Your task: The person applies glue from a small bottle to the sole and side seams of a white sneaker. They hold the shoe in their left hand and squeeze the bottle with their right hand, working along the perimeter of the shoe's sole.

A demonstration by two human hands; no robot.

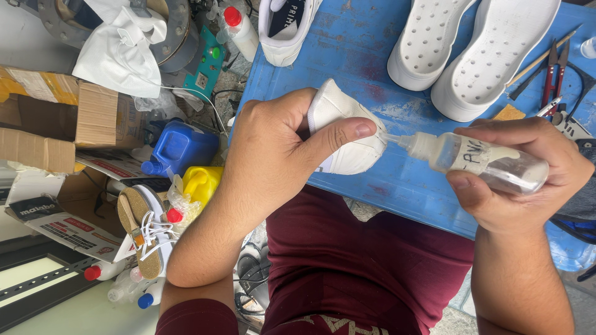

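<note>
My left hand (279, 146) grips a white shoe upper (347, 133) at the near edge of a blue table (360, 43), thumb pressed across it. My right hand (518, 177) holds a small clear squeeze bottle (478, 160) on its side, with a handwritten label and a little whitish liquid inside. The bottle's thin nozzle touches the right end of the shoe upper. My dark red clothing fills the space below the table edge.
Two white perforated soles (472, 49) lie on the table's far right, beside red-handled snips (552, 74) and a thin stick. Another white shoe (285, 28) sits at the far edge. On the floor left: cardboard boxes (56, 118), blue jug (180, 146), yellow jug (202, 183), a shoe (146, 229), red-capped bottles.
</note>
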